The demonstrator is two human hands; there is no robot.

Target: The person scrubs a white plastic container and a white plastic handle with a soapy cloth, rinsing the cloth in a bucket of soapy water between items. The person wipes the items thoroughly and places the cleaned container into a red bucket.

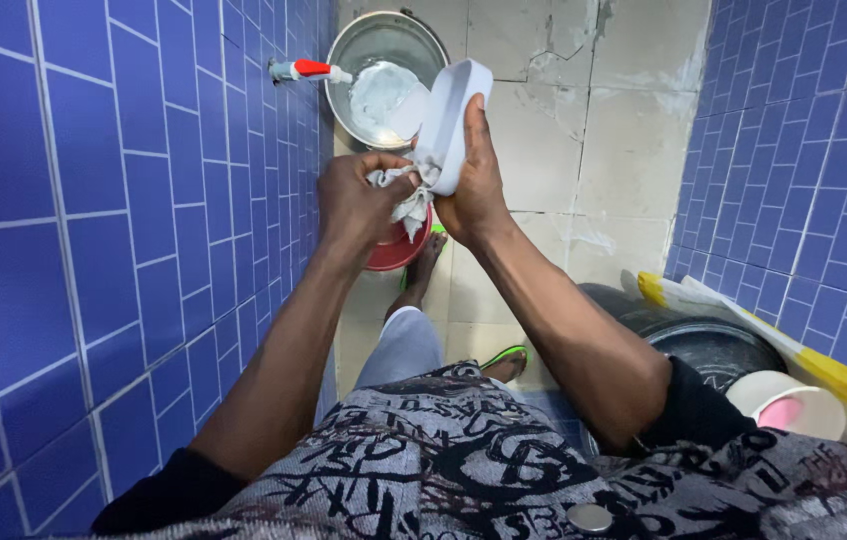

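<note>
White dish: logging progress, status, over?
Right hand grips white dish upright. Left hand presses grey cloth against it. Metal basin below; nothing obstructing.

Red bowl [399, 250] mostly hidden behind left hand [359, 205] and grey cloth [406, 200]. Right hand [474, 190] covers white shoe's [452, 125] far side. Black drum [704, 345] partly hidden under yellow-white sheet [824, 375]. Green slipper [504, 358] half hidden by knee.

In my right hand [474, 185] the white oval dish [454, 120] looks like smooth, glossy plastic. My left hand [356, 205] presses a limp, crumpled grey cloth [406, 195] against it. The round metal basin [384, 75] has a dull sheen. The blue wall tiles [94, 200] are glossy; the pale floor tiles [624, 130] are matt and scuffed.
</note>
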